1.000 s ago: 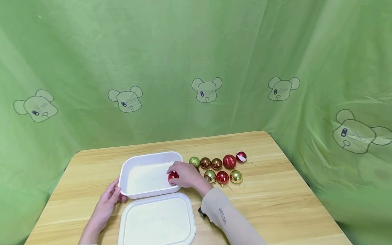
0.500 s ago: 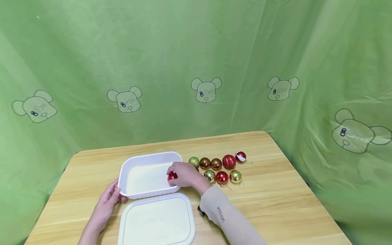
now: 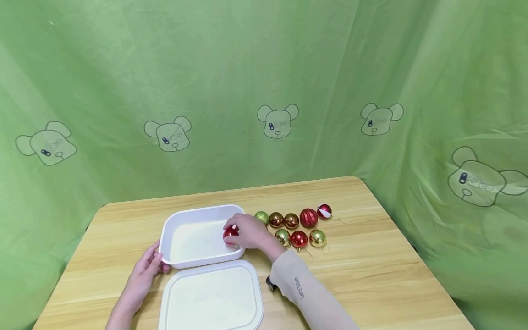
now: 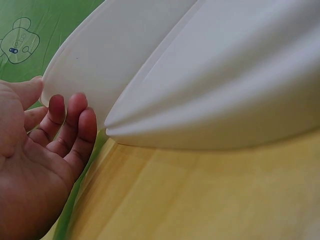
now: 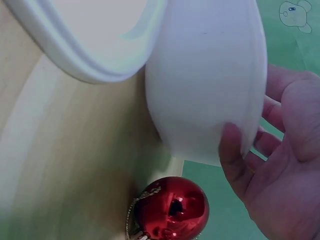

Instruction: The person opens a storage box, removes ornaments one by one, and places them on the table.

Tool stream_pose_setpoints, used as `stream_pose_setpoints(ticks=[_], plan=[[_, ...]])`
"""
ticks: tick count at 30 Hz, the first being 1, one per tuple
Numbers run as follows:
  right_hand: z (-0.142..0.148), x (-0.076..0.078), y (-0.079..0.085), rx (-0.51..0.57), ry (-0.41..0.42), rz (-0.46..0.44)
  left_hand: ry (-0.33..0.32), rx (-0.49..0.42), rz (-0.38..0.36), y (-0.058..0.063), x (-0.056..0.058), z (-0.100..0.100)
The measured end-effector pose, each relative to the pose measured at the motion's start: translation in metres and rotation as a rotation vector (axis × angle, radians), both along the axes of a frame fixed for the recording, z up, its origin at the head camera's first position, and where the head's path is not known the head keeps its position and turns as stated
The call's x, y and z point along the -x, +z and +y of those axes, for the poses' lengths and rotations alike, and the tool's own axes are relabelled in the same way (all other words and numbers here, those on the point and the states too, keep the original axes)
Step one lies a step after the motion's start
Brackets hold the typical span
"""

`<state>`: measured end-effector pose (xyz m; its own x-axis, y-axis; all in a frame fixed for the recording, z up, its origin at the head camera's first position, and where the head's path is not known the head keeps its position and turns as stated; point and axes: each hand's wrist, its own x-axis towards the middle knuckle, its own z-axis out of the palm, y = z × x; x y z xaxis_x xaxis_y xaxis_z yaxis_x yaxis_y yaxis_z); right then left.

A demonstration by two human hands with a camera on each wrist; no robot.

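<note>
Within the right end of a white plastic box [image 3: 194, 240], my right hand [image 3: 251, 233] grips a shiny red Christmas ball [image 3: 230, 236] between thumb and fingers. In the right wrist view this ball is hidden, and the right hand [image 5: 280, 155] reaches over the wall of the box [image 5: 205, 80]. At the box's near left corner, my left hand [image 3: 144, 271] holds the rim. The left wrist view shows the thumb of my left hand [image 4: 45, 145] at the rim, with curled fingers [image 4: 86, 127] beside the outer wall.
A white lid [image 3: 212, 295] lies in front of the box. Several baubles stand to the right in two rows, among them a green glitter ball [image 3: 261, 217] and a ridged red ball [image 3: 308, 218]. Another red ball [image 5: 172, 207] is close beside the box. Green cloth [image 3: 231, 91] hangs behind the table.
My right hand has risen slightly with the red Christmas ball, and more of the ball shows. The left hand, box and lid have stayed in place.
</note>
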<state>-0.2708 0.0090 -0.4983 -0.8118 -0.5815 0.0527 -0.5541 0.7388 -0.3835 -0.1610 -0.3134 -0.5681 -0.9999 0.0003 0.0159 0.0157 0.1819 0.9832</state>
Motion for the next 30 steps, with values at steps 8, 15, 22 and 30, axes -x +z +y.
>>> stream_pose_setpoints(ticks=[8, 15, 22, 30], plan=[[0.005, 0.005, 0.009, 0.033, -0.016, -0.016, 0.0, -0.008, -0.004, 0.0, 0.0, 0.0], [0.009, 0.005, 0.017, 0.04, -0.035, -0.007, 0.002, -0.014, -0.002, 0.0, 0.001, -0.001], [0.014, 0.005, 0.024, 0.047, -0.048, 0.035, 0.007, -0.012, -0.005, -0.001, 0.0, 0.0], [0.022, 0.006, 0.029, 0.172, -0.024, -0.012, 0.001, -0.011, -0.004, 0.002, 0.0, 0.0]])
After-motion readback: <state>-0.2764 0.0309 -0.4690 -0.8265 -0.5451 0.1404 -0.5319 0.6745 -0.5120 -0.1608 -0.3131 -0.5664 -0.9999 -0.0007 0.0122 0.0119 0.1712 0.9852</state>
